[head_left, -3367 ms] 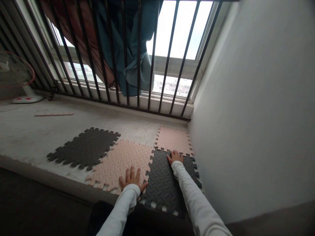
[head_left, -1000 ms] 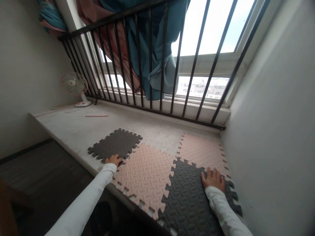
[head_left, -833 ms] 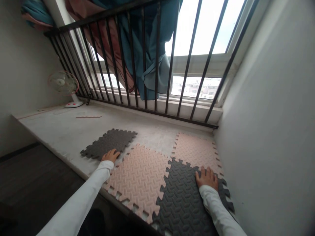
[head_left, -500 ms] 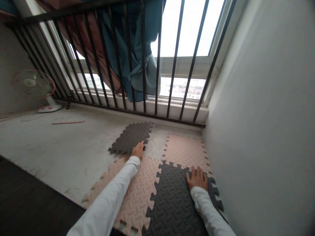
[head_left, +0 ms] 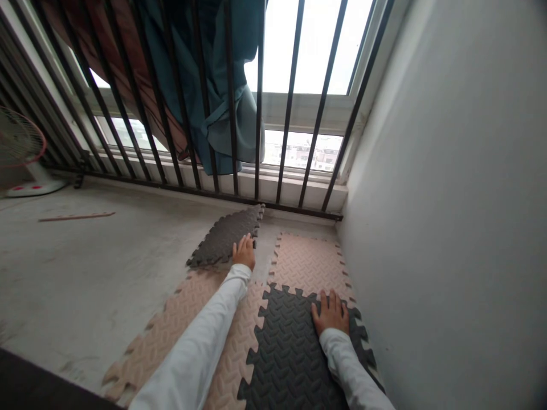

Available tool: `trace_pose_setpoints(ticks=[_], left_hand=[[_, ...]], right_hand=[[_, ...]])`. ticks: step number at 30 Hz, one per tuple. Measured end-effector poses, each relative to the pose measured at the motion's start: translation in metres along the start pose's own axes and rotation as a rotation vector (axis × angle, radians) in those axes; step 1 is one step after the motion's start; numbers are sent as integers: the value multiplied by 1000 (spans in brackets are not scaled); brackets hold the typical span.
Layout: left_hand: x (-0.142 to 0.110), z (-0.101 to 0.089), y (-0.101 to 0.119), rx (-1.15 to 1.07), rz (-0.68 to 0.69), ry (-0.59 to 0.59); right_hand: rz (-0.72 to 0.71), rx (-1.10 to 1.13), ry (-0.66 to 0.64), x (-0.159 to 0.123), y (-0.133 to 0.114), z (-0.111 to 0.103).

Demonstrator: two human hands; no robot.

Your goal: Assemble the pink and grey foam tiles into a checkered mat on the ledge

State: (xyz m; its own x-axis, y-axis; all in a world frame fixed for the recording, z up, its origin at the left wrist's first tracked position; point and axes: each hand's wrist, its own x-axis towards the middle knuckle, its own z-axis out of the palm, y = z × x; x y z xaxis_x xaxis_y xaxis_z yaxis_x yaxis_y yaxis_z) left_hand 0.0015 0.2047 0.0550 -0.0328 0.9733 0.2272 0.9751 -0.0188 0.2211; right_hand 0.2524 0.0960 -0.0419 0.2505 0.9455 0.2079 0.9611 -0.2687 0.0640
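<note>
Placement of the far dark tile (head_left: 224, 236), askew near the far edge of the surface (head_left: 106, 273), appears underway: left hand (head_left: 244, 251) upon it, fingers extended, grip indeterminable; right hand (head_left: 331, 314) spread, empty, on the near dark tile (head_left: 288, 356); next, squaring it against the pink tiles (head_left: 307, 259) seems required.

There are two dark mats (head_left: 224, 233) (head_left: 294, 347) and two pink mats (head_left: 310, 262) (head_left: 183, 304) — four in all. Two hands (head_left: 244, 251) (head_left: 332, 313), one fan (head_left: 21, 139), one thin strip (head_left: 77, 217).
</note>
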Motion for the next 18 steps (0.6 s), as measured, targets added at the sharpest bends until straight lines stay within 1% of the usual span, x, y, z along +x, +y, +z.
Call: trace_pose_setpoints(ticks=[1,2,3,5,7,9,11,12,14,18], left_hand=[[3,-6,3,16,49,36],[5,-11,6,38,126,46],[6,-12,10,59,221,30],[0,-6,17,88,396,-69],[-9,11,23,85,477,-211],[-19,33,27,68,461,-351],[-26,52,30,52,406,-426],[-28,60,30,47,383,-432],[-29,68,31,47,370,-415],[-24,69,32,65,374,-403]], right_hand=[[-4,3,2,0,0,-2],[-10,6,6,-1,0,-3],[-15,8,11,-1,0,-4],[-16,4,24,-1,0,-3],[-11,-3,38,-1,0,-1],[-4,-10,46,-1,0,0],[-5,-16,46,-1,0,-1],[-7,-17,42,-1,-1,-2],[-6,-15,29,-2,-1,-4],[1,2,9,-2,-1,-5]])
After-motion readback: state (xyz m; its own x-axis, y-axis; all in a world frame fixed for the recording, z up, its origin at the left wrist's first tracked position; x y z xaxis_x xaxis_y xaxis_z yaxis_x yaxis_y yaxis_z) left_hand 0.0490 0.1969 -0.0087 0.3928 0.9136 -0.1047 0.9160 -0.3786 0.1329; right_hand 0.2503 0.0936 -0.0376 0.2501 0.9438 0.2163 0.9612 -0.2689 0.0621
